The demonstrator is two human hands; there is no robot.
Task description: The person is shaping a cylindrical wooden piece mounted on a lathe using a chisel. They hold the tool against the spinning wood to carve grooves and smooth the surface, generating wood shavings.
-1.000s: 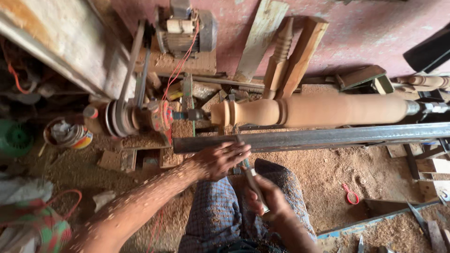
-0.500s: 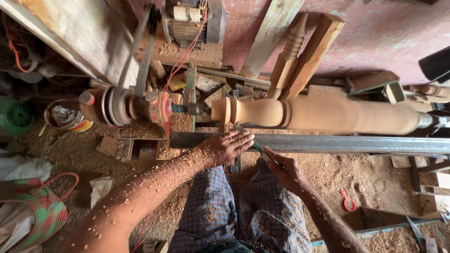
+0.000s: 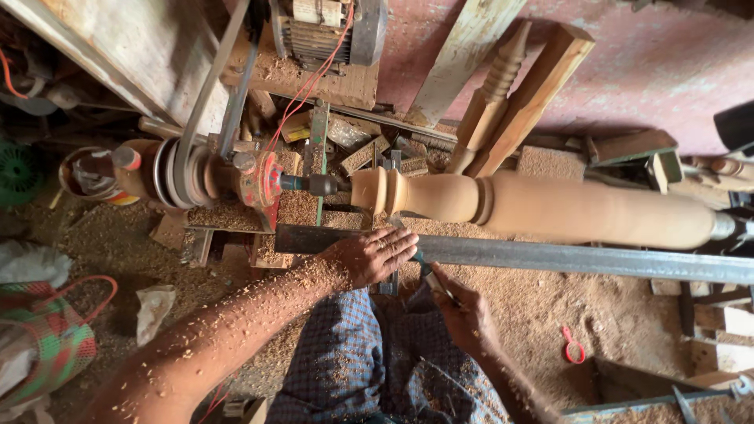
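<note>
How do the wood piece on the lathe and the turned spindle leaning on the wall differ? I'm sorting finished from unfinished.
The wood piece on the lathe lies horizontal, clamped at both ends; the turned spindle leans free. The lathe piece is thicker and mostly smooth; the spindle is slimmer, ringed all along. Both are pale wood.

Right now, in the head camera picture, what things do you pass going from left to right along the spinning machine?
Green basket → belt wheel → red metal part → left hand on the steel bar → right hand → long turned wooden post → red ring lower down.
</note>
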